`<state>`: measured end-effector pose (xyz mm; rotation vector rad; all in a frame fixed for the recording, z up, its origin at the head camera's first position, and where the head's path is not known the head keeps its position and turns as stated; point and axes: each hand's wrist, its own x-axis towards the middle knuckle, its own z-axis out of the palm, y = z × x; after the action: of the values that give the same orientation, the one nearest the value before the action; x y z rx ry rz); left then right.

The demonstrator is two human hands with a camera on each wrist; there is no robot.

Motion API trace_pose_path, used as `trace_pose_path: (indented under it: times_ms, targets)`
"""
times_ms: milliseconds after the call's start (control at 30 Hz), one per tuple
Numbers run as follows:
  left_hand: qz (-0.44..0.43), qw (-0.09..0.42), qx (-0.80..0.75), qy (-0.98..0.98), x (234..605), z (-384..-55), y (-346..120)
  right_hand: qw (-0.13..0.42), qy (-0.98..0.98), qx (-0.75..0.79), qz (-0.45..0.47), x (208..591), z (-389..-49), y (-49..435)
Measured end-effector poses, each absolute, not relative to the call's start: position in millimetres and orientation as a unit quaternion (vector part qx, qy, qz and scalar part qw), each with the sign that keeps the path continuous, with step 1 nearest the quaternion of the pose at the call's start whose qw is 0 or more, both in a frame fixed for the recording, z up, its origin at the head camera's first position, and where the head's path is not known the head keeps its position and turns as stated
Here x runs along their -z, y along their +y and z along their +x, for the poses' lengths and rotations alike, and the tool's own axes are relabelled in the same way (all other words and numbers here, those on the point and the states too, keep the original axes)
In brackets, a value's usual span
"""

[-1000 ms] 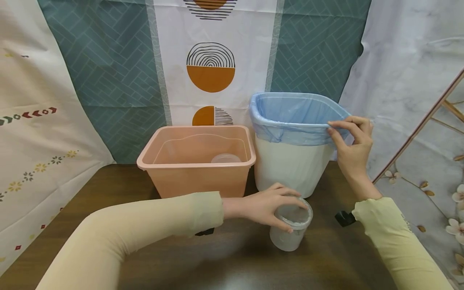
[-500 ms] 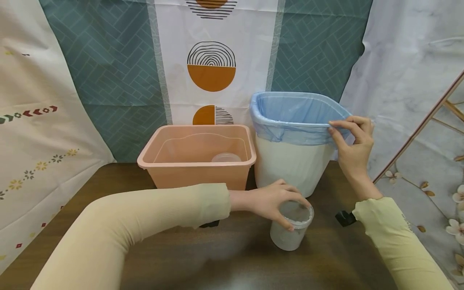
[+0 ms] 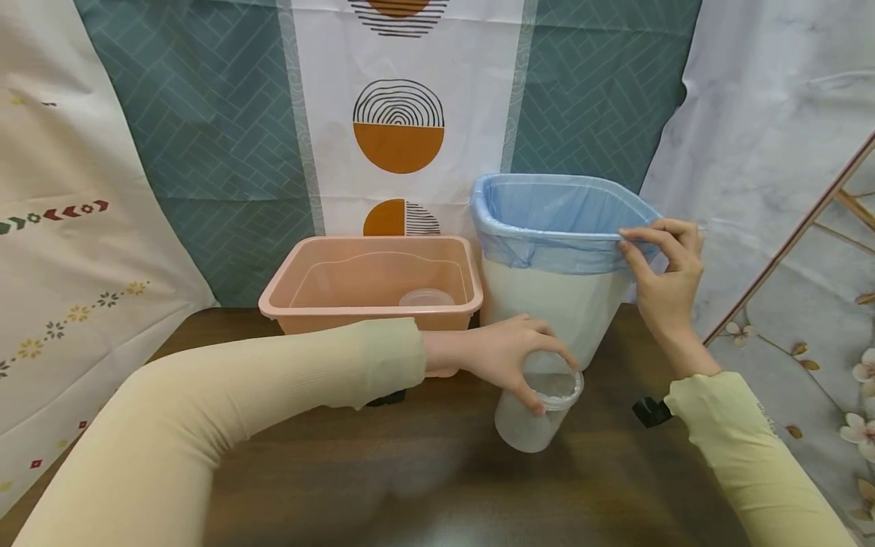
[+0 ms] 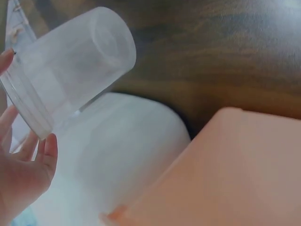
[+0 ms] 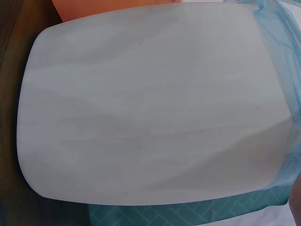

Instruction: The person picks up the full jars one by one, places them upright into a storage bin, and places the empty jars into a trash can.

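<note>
My left hand (image 3: 509, 355) grips a clear plastic cup (image 3: 528, 425) round its rim, thumb on the near side and fingers on the far side. The cup tilts slightly, its base toward the lower left, in front of the white trash bin (image 3: 547, 308). In the left wrist view the cup (image 4: 77, 59) shows no lid over its side, and fingertips sit at its rim. My right hand (image 3: 666, 270) pinches the rim of the bin, where a blue trash bag (image 3: 567, 254) is folded over the edge. The right wrist view shows the bin's white wall (image 5: 150, 108).
A pink plastic tub (image 3: 369, 323) stands left of the bin, with a round clear plastic piece (image 3: 426, 297) inside. Both stand on a dark wooden table (image 3: 328, 486). Patterned cloths (image 3: 225, 129) hang behind and at the sides.
My left hand has lifted the cup and moved it a little left and toward the bin; the cup now tilts more. My right hand stays at the bin's rim.
</note>
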<state>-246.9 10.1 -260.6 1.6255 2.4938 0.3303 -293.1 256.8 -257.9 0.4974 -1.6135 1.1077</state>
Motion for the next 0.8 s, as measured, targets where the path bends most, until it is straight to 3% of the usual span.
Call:
trace_pose_path:
  times_ms: [800]
  targets:
    - [0.552, 0.238, -0.027, 0.798, 175, -257, -18, 0.536, -0.673, -0.463, 0.214, 253, -284, 249]
